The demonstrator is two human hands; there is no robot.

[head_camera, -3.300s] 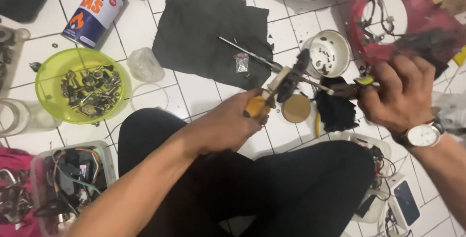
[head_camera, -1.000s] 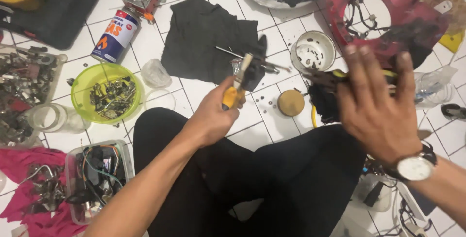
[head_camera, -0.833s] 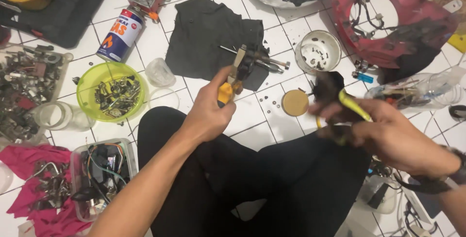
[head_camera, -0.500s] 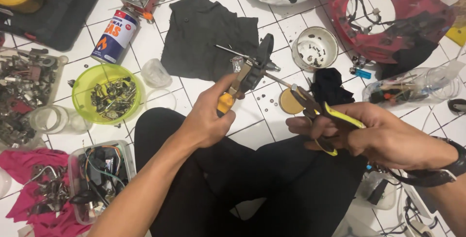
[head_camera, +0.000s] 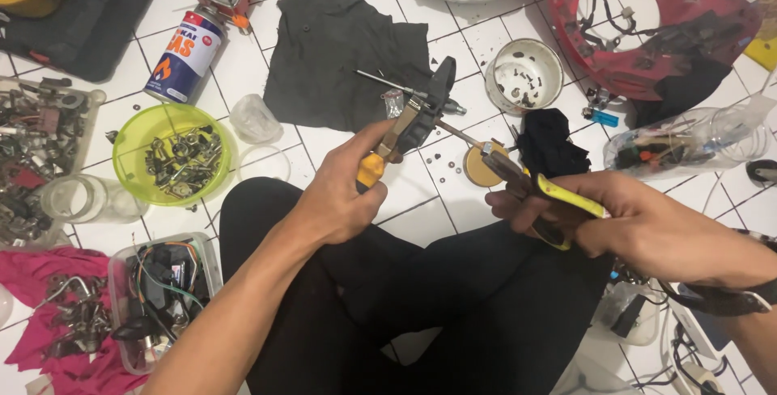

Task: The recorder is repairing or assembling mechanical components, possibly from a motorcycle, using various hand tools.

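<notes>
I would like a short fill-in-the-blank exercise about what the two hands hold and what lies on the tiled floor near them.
1. The left hand grips a tool with an ____ handle.
2. The right hand holds pliers with ____ handles.
3. The green bowl on the floor is filled with small ____ parts.
4. The gas can lies on its ____.

Missing words: orange; yellow; metal; side

Pliers (head_camera: pixel 534 193): dull metal jaws, glossy yellow-and-black plastic grips. Tool handle (head_camera: pixel 374 167) in the left hand (head_camera: pixel 340 193): smooth orange plastic. Bowl (head_camera: pixel 171 155): translucent green plastic holding greasy metal parts. Rag (head_camera: pixel 344 59): matt dark cloth. Floor (head_camera: pixel 421 193): glossy white tile. Gas can (head_camera: pixel 184 55): painted metal
</notes>
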